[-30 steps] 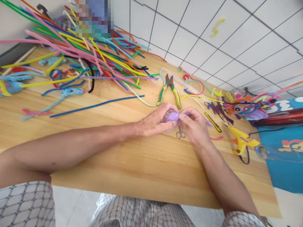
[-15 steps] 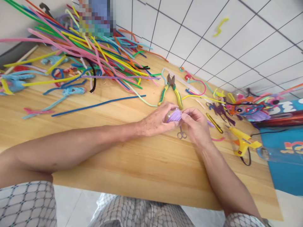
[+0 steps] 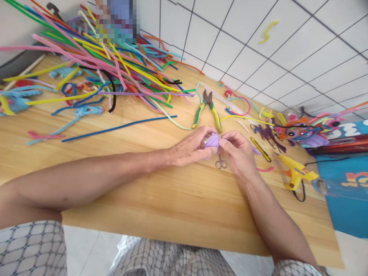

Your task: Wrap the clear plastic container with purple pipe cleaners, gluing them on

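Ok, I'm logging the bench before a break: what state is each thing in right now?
left hand, closed on the purple bundle
right hand, fingertips pinching the purple bundle
purple bundle, wound up, held between both hands
pliers, lying flat, handles spread
small scissors, lying flat, partly hidden by the right hand
glue gun, lying on its side, cord attached
pipe cleaners, loose in a heap

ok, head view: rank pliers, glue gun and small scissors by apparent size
1. pliers and glue gun: look about alike, so not ranked against each other.
2. small scissors: clearly smallest, though partly hidden.
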